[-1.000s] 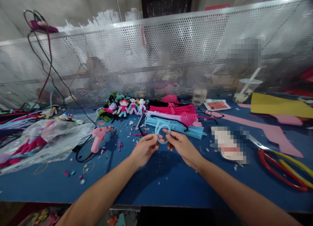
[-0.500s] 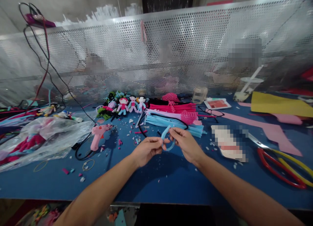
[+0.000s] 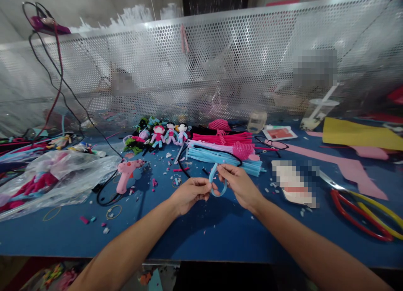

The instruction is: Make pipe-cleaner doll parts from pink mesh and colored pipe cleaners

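Between my two hands is a light blue pipe cleaner (image 3: 213, 173), bent round into a small loop above the blue table. My left hand (image 3: 192, 193) pinches its left side between thumb and fingers. At the upper right of the loop, my right hand (image 3: 241, 184) pinches it with thumb and forefinger. Just beyond the hands lie bundles of pipe cleaners: light blue (image 3: 217, 158), and red-pink (image 3: 201, 137) behind. Small finished dolls (image 3: 158, 135) made of the same fuzzy stems sit behind to the left.
A pink glue gun (image 3: 126, 175) stands left with its cord. Further left lies a clear plastic bag (image 3: 78, 177). Red-and-yellow-handled scissors (image 3: 362, 215), pink felt (image 3: 365, 173) and a yellow sheet (image 3: 359, 133) lie right. A plastic cup (image 3: 316, 114) stands by the perforated metal screen (image 3: 252, 51).
The loop in my hands has shifted slightly and looks rounder. Both hands stay in nearly the same place, still pinching it.
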A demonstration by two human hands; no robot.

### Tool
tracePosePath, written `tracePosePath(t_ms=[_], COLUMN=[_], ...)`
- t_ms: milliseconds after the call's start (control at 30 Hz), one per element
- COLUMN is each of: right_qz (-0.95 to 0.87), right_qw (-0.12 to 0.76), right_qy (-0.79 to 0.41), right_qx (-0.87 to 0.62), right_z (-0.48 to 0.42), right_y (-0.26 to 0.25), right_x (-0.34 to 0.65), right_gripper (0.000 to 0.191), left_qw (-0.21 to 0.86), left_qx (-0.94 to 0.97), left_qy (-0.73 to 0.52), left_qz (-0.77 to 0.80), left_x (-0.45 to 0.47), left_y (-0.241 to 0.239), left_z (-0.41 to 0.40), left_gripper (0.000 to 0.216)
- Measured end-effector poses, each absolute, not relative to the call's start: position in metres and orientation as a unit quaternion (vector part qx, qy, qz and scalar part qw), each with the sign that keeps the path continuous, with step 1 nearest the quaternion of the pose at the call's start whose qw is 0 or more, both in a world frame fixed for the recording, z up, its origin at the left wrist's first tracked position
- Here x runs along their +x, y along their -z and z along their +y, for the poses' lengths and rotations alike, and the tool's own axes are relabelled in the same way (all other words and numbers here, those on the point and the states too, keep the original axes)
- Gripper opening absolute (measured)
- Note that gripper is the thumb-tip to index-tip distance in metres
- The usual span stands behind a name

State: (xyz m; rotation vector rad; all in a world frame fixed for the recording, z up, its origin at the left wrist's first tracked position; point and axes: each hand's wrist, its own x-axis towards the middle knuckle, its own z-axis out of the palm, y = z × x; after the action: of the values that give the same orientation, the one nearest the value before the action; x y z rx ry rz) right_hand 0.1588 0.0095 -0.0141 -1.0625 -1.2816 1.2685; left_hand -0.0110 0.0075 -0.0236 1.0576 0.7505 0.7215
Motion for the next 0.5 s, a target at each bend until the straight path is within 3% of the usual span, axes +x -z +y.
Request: tracePosePath(t_ms=[233, 500], right_qz=[-0.469, -0.486], right_qw=[0.537, 0.519], right_qy=[-0.559, -0.553], right_qx=[-0.423, -0.434], right_z=[0.0097, 0.0092], right_y=[0.0163, 0.0179], right_x=[0.1562, 0.1549], right_gripper=[0.043, 0.040], left_qw=[0.685, 0.693], left_qx=[0.448, 0.461], left_qy=[-0.451, -0.407], left_qz=[0.355, 0.377], left_x=[-0.0100, -0.0126], left_y=[0.0221, 0.0229], left_z=[0.0084, 0.0097], left_gripper=[0.024, 0.024])
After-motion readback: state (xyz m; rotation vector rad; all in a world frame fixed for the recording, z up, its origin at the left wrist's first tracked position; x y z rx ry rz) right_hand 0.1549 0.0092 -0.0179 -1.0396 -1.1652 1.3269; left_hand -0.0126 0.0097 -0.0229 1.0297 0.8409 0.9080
